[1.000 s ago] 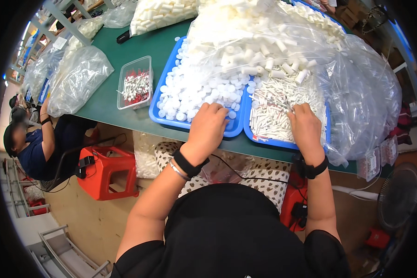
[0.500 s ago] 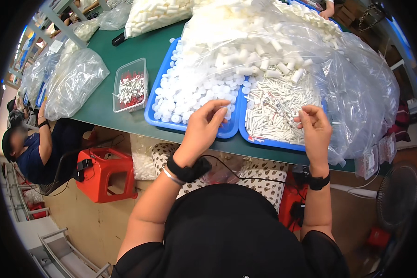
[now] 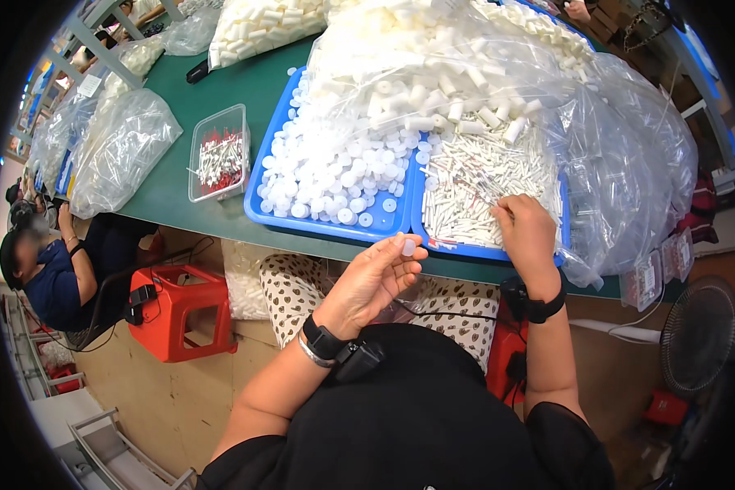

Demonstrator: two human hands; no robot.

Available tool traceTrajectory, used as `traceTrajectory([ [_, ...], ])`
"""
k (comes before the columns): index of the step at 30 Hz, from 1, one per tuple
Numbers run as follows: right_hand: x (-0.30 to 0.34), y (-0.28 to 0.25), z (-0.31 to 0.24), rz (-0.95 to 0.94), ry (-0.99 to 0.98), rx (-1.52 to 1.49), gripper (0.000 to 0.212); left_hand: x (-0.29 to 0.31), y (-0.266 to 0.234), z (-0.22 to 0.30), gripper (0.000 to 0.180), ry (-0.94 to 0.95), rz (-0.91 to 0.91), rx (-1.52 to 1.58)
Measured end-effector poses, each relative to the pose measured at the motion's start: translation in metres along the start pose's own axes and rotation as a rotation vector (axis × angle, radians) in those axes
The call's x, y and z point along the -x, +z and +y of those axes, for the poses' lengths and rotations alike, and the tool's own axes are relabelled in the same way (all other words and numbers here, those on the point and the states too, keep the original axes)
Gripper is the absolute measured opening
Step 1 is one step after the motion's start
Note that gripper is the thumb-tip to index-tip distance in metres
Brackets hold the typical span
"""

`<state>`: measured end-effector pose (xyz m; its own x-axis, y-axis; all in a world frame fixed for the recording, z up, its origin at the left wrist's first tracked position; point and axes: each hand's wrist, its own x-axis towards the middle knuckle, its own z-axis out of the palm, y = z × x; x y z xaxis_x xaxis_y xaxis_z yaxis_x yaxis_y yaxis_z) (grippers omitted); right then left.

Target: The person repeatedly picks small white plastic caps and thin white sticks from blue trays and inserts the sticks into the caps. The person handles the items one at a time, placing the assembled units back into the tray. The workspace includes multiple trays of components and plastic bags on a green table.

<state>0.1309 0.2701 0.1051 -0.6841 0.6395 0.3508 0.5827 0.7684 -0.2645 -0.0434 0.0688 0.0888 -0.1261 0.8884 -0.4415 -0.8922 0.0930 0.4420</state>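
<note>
My left hand [image 3: 373,282], turned partly palm up, is just in front of the near tray edge and pinches a small translucent white disc [image 3: 408,247] between thumb and forefinger. My right hand [image 3: 529,237] is over the near part of the right blue tray, fingertips bent together at a heap of thin white sticks [image 3: 465,184]. Whatever those fingertips grip is too small to make out. Many more white discs [image 3: 335,175] lie in the left blue tray [image 3: 257,214]. A clear plastic bag of thick white cylinders [image 3: 457,90] covers the back of both trays.
A clear box [image 3: 220,155] of red and white sticks stands on the green table [image 3: 167,175], left of the trays. Clear plastic bags [image 3: 126,151] lie farther left. A seated person [image 3: 53,265] is beside a red stool [image 3: 184,314]. A fan [image 3: 698,335] stands at right.
My left hand has drawn back from the disc tray toward me and turned, showing the disc. My right hand has moved left, down to the white sticks. The whole view has shifted slightly.
</note>
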Motion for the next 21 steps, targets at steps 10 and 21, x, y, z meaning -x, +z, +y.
traceTrajectory([
  [10,-0.005,-0.017,-0.014,0.258,-0.027,-0.197,0.007,-0.006,-0.003,-0.013,0.036,-0.015,-0.112,0.11],
  [21,0.02,-0.028,-0.085,-0.034,-0.332,-0.371,0.013,0.0,0.001,-0.014,0.036,0.039,-0.146,0.148],
])
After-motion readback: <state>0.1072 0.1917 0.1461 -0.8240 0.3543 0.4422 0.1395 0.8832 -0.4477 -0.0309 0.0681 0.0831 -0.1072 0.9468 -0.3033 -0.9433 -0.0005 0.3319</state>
